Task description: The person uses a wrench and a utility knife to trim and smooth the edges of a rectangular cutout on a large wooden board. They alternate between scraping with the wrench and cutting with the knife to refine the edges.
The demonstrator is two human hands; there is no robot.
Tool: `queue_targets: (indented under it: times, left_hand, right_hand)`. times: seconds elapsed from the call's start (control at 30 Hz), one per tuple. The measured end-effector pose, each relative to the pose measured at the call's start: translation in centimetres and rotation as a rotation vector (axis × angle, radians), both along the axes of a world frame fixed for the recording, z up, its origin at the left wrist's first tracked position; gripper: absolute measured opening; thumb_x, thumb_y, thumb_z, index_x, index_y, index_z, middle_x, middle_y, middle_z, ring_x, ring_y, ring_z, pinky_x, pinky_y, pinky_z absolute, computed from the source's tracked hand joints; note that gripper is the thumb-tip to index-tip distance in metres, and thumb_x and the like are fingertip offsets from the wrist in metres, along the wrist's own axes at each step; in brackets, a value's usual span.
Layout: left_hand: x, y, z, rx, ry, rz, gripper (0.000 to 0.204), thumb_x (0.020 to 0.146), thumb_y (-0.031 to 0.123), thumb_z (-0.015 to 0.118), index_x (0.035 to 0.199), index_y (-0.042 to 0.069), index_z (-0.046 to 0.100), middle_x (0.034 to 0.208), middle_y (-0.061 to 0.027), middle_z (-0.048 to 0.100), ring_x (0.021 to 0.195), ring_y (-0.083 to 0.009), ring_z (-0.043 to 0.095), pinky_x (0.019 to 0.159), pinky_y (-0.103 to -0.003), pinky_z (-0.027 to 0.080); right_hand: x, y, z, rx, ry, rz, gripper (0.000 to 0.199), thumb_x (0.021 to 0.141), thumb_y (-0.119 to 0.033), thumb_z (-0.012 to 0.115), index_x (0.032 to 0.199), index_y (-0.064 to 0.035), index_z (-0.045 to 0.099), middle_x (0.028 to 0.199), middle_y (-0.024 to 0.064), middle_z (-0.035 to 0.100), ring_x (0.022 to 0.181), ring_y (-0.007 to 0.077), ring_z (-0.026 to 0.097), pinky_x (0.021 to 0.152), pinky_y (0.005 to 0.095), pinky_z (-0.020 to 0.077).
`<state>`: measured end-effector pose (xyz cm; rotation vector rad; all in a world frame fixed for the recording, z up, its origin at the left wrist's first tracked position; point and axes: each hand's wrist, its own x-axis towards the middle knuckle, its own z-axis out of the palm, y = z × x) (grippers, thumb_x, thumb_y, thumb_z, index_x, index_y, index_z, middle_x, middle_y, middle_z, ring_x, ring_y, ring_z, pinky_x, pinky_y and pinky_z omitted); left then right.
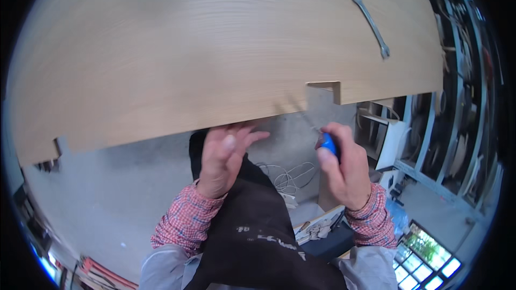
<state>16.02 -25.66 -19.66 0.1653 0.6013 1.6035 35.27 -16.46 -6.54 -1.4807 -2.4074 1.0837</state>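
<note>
A wide light-wood tabletop (204, 59) with notches cut in its near edge spreads out in front of me. My right hand (346, 166) is closed round the blue handle of a screwdriver (327, 143). Its thin shaft, smeared by motion, points up and left toward the near edge beside the right notch (337, 92). My left hand (220, 156) is at the near edge, left of the screwdriver, with its fingers apart and nothing seen in it. The tips of some of those fingers are hidden under the edge. An open-end wrench (370, 24) lies on the tabletop at the far right.
Metal racks (456, 91) holding many pieces stand along the right side. Below the tabletop, a pale cable (287, 180) lies coiled on the grey floor (134, 193). A box with crumpled scraps (318, 230) is near my right forearm. Red bars (102, 274) show at lower left.
</note>
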Motion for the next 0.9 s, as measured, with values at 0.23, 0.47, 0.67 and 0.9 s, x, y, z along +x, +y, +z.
queue_targets:
  times: [0.23, 0.47, 0.67, 0.9]
  left_hand:
    - [5.9, 5.7, 1.2, 0.051, 0.067, -0.125, 0.075, 0.099, 0.056, 0.049, 0.152, 0.004, 0.037, 0.151, -0.0209, 0.045, 0.139, -0.0381, 0.046, 0.111, -0.055, 0.040]
    - [6.6, 6.9, 1.5, -0.004, 0.071, -0.252, 0.072, 0.101, 0.052, 0.046, 0.147, -0.003, 0.040, 0.140, -0.0247, 0.055, 0.127, -0.0390, 0.057, 0.107, -0.051, 0.046]
    - [5.6, 6.6, 1.2, -0.047, 0.171, -0.232, 0.077, 0.101, 0.064, 0.038, 0.140, -0.001, 0.048, 0.127, -0.0210, 0.062, 0.113, -0.0350, 0.065, 0.100, -0.047, 0.051]
    - [5.6, 5.7, 0.7, -0.093, 0.182, -0.196, 0.072, 0.103, 0.061, 0.035, 0.137, -0.001, 0.051, 0.124, -0.0203, 0.064, 0.110, -0.0321, 0.066, 0.098, -0.047, 0.051]
  right_hand:
    - [5.2, 1.8, -1.0, 0.479, -0.154, 0.171, 0.042, 0.077, -0.009, 0.078, 0.114, 0.0006, 0.062, 0.093, 0.0133, 0.063, 0.073, 0.0285, 0.060, 0.063, 0.0366, 0.0491]
    - [5.4, 1.0, -2.9, 0.572, -0.207, 0.168, 0.043, 0.076, -0.011, 0.080, 0.114, 0.0012, 0.065, 0.093, 0.0096, 0.064, 0.072, 0.0232, 0.059, 0.060, 0.0334, 0.0477]
    - [5.0, 1.6, -3.1, 0.639, -0.204, 0.201, 0.036, 0.075, -0.013, 0.080, 0.107, -0.0002, 0.068, 0.090, 0.0048, 0.065, 0.067, 0.0182, 0.057, 0.055, 0.0300, 0.0443]
    - [4.5, 1.5, -2.6, 0.645, -0.243, 0.207, 0.036, 0.074, -0.013, 0.080, 0.106, -0.0004, 0.069, 0.092, 0.0045, 0.066, 0.066, 0.0172, 0.056, 0.054, 0.0296, 0.0426]
